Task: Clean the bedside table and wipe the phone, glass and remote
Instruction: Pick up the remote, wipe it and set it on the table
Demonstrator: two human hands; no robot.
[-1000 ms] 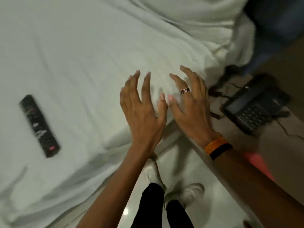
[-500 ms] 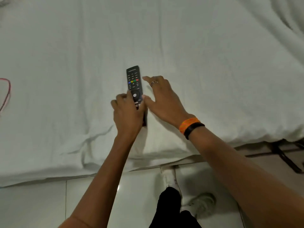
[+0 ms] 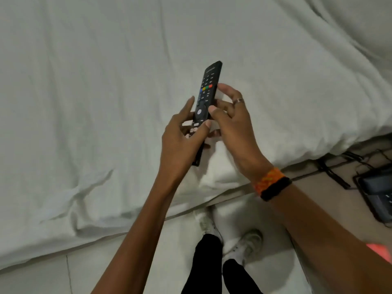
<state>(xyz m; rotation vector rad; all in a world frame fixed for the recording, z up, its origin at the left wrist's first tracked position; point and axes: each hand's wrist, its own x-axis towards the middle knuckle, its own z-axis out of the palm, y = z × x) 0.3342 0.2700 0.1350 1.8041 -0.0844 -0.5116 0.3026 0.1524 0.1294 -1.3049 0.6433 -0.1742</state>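
A long black remote (image 3: pixel 209 88) with coloured buttons is lifted off the white bed, buttons facing up. My left hand (image 3: pixel 180 141) grips its lower half, thumb across the buttons. My right hand (image 3: pixel 231 115), with a ring and an orange-and-black wristband, pinches the remote's right edge at mid-length. The dark desk phone (image 3: pixel 375 194) sits on the bedside table at the right edge, partly cut off. No glass or cloth is in view.
The white bed sheet (image 3: pixel 106 102) fills most of the view, its edge overhanging the pale tiled floor (image 3: pixel 148 262). Black cables (image 3: pixel 335 172) run beside the phone. My feet in white shoes stand below. A pink-red object (image 3: pixel 381 251) shows at the lower right edge.
Both hands went from empty above the bed to the remote, then raised it off the sheet. The view swung left and then back right, and the phone is in sight again.
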